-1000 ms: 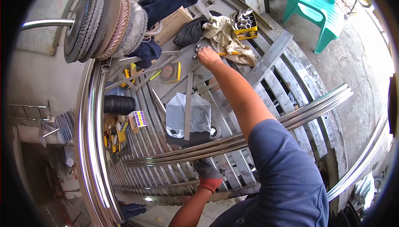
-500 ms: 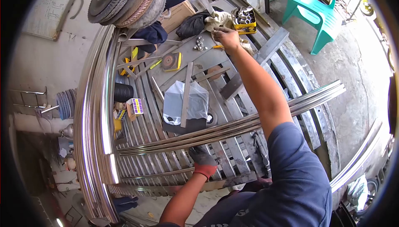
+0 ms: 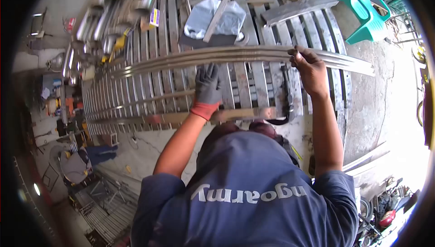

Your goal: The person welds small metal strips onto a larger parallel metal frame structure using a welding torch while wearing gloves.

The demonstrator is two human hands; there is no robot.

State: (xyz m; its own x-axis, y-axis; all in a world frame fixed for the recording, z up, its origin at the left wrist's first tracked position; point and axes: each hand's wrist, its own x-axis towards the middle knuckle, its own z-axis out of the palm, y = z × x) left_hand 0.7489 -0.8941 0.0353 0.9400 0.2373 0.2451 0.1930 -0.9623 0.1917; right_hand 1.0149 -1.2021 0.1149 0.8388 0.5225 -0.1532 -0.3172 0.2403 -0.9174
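Observation:
A bundle of long, shiny metal tubes (image 3: 181, 60) lies crosswise on the slatted metal bench (image 3: 244, 87). My left hand (image 3: 207, 86), in a grey glove with a red cuff, is over the slats just on my side of the tubes. Its fingers are stretched out toward them, holding nothing. Toward the bundle's right end is my bare right hand (image 3: 312, 70), thumb and fingers pinched together above the tubes. A small dark thing shows at the fingertips, but I cannot tell what it is. Beyond the tubes, a flat metal bar (image 3: 219, 14) rests on a pale plastic bag (image 3: 195, 18).
More metal tubes (image 3: 97, 20) stick out at the upper left. A thick steel beam (image 3: 299, 10) lies across the bench's far right, near a green plastic chair (image 3: 362, 14). At lower left, another person (image 3: 74, 167) is bent low. A motorbike (image 3: 387, 219) is at lower right.
My right hand has come back from beside the yellow box at the far end to the tubes. My left hand's fingers have straightened. The view has tilted down toward my body.

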